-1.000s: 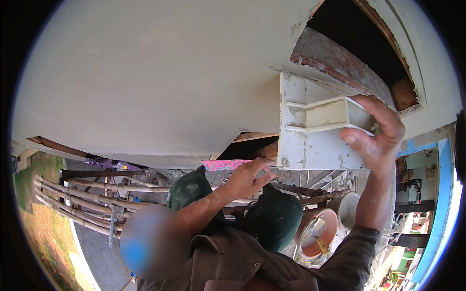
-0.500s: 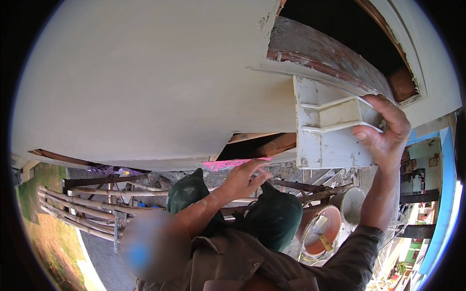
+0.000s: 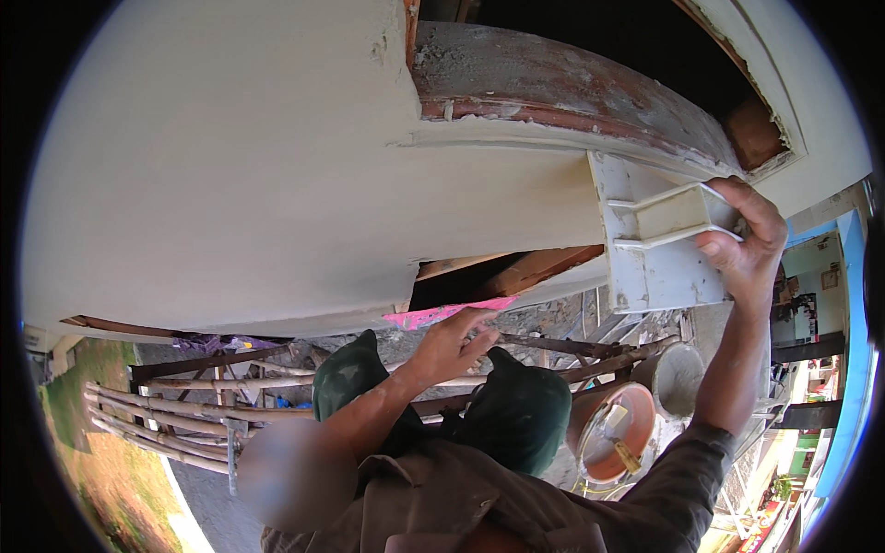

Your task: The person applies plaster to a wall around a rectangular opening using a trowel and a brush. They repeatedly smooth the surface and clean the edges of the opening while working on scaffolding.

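My right hand (image 3: 751,244) is closed on the handle of a white plastering float (image 3: 659,263), fingers and thumb at the handle's right end. The float's flat plate lies against or close to the pale plastered wall (image 3: 277,166), just below a large opening (image 3: 608,74) with a rough edge. My left hand (image 3: 452,348) is empty, its fingers apart. It hovers near a pink strip (image 3: 447,311) under a smaller opening (image 3: 502,276); whether it touches the strip I cannot tell.
Below my knees run several bamboo poles (image 3: 175,419). At the lower right stand an orange-brown bucket (image 3: 613,433) with a yellow-handled tool (image 3: 629,456) inside and a grey bucket (image 3: 678,382). Purple plastic (image 3: 207,343) lies at the left, and a blue-edged doorway (image 3: 848,276) is at far right.
My right hand and the float have shifted rightward along the wall below the large opening. The view has turned a little. My left hand has barely moved.
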A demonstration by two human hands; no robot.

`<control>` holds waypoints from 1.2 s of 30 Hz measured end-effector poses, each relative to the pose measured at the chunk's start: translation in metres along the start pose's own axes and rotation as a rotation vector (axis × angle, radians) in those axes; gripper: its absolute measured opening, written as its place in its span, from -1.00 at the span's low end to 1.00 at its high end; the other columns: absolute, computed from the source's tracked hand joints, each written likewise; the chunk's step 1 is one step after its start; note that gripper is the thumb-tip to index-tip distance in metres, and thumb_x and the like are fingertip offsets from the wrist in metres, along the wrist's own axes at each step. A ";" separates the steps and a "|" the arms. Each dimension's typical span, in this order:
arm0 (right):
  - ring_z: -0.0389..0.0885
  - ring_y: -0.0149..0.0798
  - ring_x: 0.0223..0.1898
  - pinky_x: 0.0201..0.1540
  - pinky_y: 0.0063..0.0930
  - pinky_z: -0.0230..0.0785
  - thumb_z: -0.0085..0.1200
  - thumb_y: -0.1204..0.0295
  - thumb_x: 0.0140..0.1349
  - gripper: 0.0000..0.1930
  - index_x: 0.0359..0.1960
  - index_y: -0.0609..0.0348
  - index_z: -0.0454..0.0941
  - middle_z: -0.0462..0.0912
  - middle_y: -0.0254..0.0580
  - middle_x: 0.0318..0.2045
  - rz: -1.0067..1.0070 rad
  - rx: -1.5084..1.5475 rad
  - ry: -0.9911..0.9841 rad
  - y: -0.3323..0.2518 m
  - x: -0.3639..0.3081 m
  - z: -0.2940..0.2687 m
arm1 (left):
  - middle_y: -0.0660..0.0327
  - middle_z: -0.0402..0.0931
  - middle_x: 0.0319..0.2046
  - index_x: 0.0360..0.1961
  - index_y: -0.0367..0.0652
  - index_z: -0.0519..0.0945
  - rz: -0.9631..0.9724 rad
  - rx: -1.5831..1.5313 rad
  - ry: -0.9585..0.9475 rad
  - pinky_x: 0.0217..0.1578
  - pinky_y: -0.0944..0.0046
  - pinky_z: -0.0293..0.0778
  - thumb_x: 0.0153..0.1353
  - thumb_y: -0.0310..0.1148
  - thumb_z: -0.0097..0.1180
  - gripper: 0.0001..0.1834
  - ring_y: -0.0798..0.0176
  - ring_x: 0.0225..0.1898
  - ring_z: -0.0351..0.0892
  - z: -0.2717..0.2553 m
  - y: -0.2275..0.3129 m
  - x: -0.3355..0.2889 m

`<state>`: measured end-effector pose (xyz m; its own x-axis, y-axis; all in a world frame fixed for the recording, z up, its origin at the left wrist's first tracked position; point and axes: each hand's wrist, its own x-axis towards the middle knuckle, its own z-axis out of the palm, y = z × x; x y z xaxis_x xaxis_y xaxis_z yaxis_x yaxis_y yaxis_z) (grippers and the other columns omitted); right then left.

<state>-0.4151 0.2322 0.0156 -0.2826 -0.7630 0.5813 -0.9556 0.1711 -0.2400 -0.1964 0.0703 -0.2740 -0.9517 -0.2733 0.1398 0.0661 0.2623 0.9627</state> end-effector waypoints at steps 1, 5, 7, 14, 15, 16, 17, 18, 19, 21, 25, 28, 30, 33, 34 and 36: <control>0.65 -0.26 -0.28 -0.15 -0.46 0.44 0.49 -0.02 -0.28 -0.31 -0.22 0.31 0.63 0.68 -0.14 -0.34 0.001 -0.008 -0.003 0.004 -0.001 -0.003 | 0.01 0.54 -0.07 0.09 -0.19 0.46 -0.044 -0.003 -0.023 -0.08 0.18 0.52 0.30 -0.32 0.09 -0.64 0.06 -0.05 0.61 0.000 0.000 0.000; 0.63 -0.31 -0.28 -0.15 -0.47 0.44 0.47 -0.06 -0.25 -0.31 -0.23 0.30 0.63 0.67 -0.17 -0.35 0.055 -0.023 0.000 0.021 -0.009 -0.017 | 0.01 0.54 -0.09 0.09 -0.20 0.46 -0.047 0.014 -0.053 -0.11 0.17 0.54 0.29 -0.31 0.10 -0.63 0.06 -0.06 0.62 0.003 0.002 0.002; 0.62 -0.33 -0.29 -0.15 -0.47 0.43 0.47 -0.06 -0.26 -0.31 -0.23 0.31 0.63 0.67 -0.18 -0.35 0.104 -0.016 -0.006 0.031 -0.014 -0.025 | 0.01 0.54 -0.10 0.09 -0.20 0.46 -0.047 0.028 -0.058 -0.13 0.17 0.54 0.29 -0.31 0.10 -0.63 0.06 -0.08 0.62 0.006 0.001 0.003; 0.60 -0.37 -0.26 -0.12 -0.50 0.42 0.46 -0.04 -0.22 -0.34 -0.22 0.29 0.63 0.66 -0.27 -0.33 0.206 -0.057 0.029 0.068 -0.033 -0.051 | -0.01 0.57 -0.13 0.07 -0.18 0.46 -0.001 0.088 -0.055 -0.20 0.17 0.56 0.27 -0.24 0.12 -0.61 0.07 -0.13 0.65 0.014 -0.009 0.004; 0.59 -0.38 -0.26 -0.12 -0.50 0.41 0.46 -0.02 -0.21 -0.35 -0.22 0.29 0.63 0.66 -0.28 -0.33 0.220 -0.044 0.021 0.072 -0.035 -0.055 | -0.01 0.57 -0.13 0.07 -0.18 0.46 0.000 0.086 -0.055 -0.21 0.17 0.55 0.27 -0.24 0.13 -0.60 0.07 -0.13 0.65 0.015 -0.011 0.004; 0.59 -0.39 -0.26 -0.12 -0.51 0.41 0.45 -0.01 -0.19 -0.37 -0.22 0.28 0.63 0.66 -0.29 -0.33 0.240 -0.033 0.024 0.077 -0.038 -0.059 | -0.01 0.57 -0.13 0.07 -0.18 0.46 0.010 0.084 -0.050 -0.21 0.17 0.55 0.27 -0.24 0.13 -0.60 0.07 -0.13 0.65 0.016 -0.012 0.004; 0.58 -0.40 -0.26 -0.11 -0.51 0.41 0.45 0.01 -0.17 -0.38 -0.22 0.28 0.63 0.66 -0.31 -0.33 0.264 -0.033 0.034 0.081 -0.040 -0.063 | 0.00 0.57 -0.13 0.07 -0.18 0.46 0.007 0.085 -0.050 -0.21 0.17 0.55 0.27 -0.24 0.12 -0.60 0.07 -0.13 0.65 0.018 -0.013 0.004; 0.57 -0.41 -0.27 -0.12 -0.51 0.40 0.44 0.03 -0.15 -0.41 -0.22 0.29 0.63 0.65 -0.32 -0.34 0.275 -0.028 0.030 0.085 -0.042 -0.067 | 0.00 0.57 -0.12 0.07 -0.18 0.46 0.014 0.087 -0.045 -0.21 0.16 0.55 0.27 -0.24 0.12 -0.61 0.07 -0.13 0.65 0.019 -0.014 0.005; 0.56 -0.43 -0.28 -0.13 -0.52 0.40 0.44 0.05 -0.13 -0.43 -0.21 0.29 0.63 0.65 -0.33 -0.34 0.294 -0.036 0.032 0.089 -0.044 -0.072 | 0.00 0.57 -0.12 0.07 -0.17 0.47 0.032 0.086 -0.035 -0.20 0.16 0.55 0.27 -0.25 0.12 -0.61 0.07 -0.13 0.65 0.020 -0.014 0.005; 0.55 -0.44 -0.30 -0.15 -0.53 0.39 0.42 0.10 -0.10 -0.47 -0.22 0.29 0.62 0.64 -0.34 -0.35 0.355 -0.045 0.026 0.097 -0.049 -0.081 | -0.01 0.58 -0.12 0.07 -0.17 0.47 0.009 0.087 -0.039 -0.19 0.15 0.54 0.27 -0.26 0.11 -0.62 0.07 -0.13 0.65 0.023 -0.015 0.006; 0.51 -0.47 -0.34 -0.19 -0.56 0.37 0.37 0.11 -0.02 -0.51 -0.21 0.29 0.62 0.61 -0.36 -0.39 0.486 -0.060 0.028 0.115 -0.059 -0.098 | 0.00 0.56 -0.06 0.06 -0.25 0.46 -0.085 0.134 -0.087 -0.11 0.23 0.52 0.25 -0.41 0.11 -0.64 0.17 -0.15 0.65 0.026 -0.015 0.008; 0.49 -0.47 -0.31 -0.17 -0.56 0.35 0.31 0.06 0.05 -0.49 -0.18 0.30 0.60 0.59 -0.37 -0.37 0.574 -0.140 0.034 0.128 -0.064 -0.108 | 0.00 0.57 -0.07 0.06 -0.26 0.47 -0.050 0.149 -0.083 -0.12 0.23 0.52 0.24 -0.41 0.12 -0.64 0.16 -0.16 0.66 0.029 -0.016 0.010; 0.51 -0.47 -0.30 -0.16 -0.55 0.36 0.31 0.05 0.06 -0.48 -0.18 0.31 0.60 0.61 -0.36 -0.36 0.568 -0.139 0.036 0.136 -0.068 -0.112 | 0.01 0.58 -0.09 0.06 -0.26 0.48 -0.059 0.143 -0.094 -0.13 0.23 0.53 0.25 -0.39 0.11 -0.64 0.15 -0.17 0.66 0.031 -0.016 0.011; 0.55 -0.45 -0.32 -0.17 -0.53 0.39 0.32 0.03 0.04 -0.47 -0.17 0.28 0.63 0.64 -0.32 -0.38 0.583 -0.196 0.063 0.139 -0.078 -0.118 | -0.02 0.58 -0.13 0.05 -0.25 0.49 -0.089 0.149 -0.101 -0.15 0.18 0.52 0.25 -0.31 0.13 -0.62 0.10 -0.16 0.65 0.032 -0.017 0.012; 0.57 -0.44 -0.36 -0.20 -0.52 0.41 0.34 0.03 0.02 -0.48 -0.18 0.26 0.64 0.65 -0.30 -0.41 0.573 -0.204 0.091 0.139 -0.083 -0.120 | -0.03 0.58 -0.15 0.05 -0.24 0.50 -0.100 0.153 -0.101 -0.15 0.15 0.51 0.24 -0.28 0.14 -0.61 0.07 -0.16 0.65 0.032 -0.018 0.012; 0.59 -0.44 -0.41 -0.23 -0.52 0.43 0.36 0.04 0.01 -0.50 -0.19 0.24 0.66 0.66 -0.29 -0.44 0.574 -0.199 0.157 0.135 -0.095 -0.124 | -0.03 0.58 -0.15 0.04 -0.24 0.50 -0.122 0.145 -0.103 -0.16 0.16 0.52 0.25 -0.28 0.14 -0.61 0.08 -0.16 0.65 0.032 -0.020 0.011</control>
<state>-0.5273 0.4054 0.0241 -0.7497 -0.4173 0.5135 -0.6410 0.6507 -0.4070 -0.2179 0.0921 -0.2988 -0.9761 -0.2173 -0.0071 -0.0881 0.3656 0.9266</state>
